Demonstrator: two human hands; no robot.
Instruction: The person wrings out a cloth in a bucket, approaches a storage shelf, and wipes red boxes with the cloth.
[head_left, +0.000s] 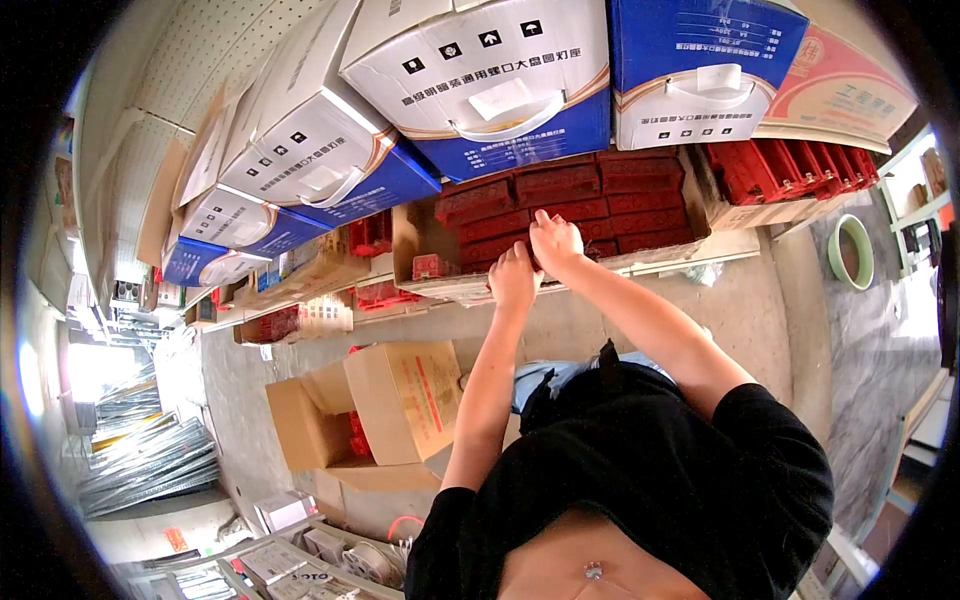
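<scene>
A shelf carton (408,235) holds rows of red boxes (645,208) stacked close together. Both hands are at the carton's front part, side by side. My left hand (514,275) is at its front edge, fingers bent over the red boxes; what it grips, if anything, is hidden. Just right of it, my right hand (555,240) rests on the red boxes with curled fingers, and nothing can be made out in its grasp. A small red box (433,266) lies at the carton's left front corner.
Blue and white cartons (490,90) stand above the red boxes. More red items (790,170) fill a carton at right. An open cardboard box (405,400) sits on the floor. A green bucket (851,252) is at far right, and metal strips (150,455) lie at left.
</scene>
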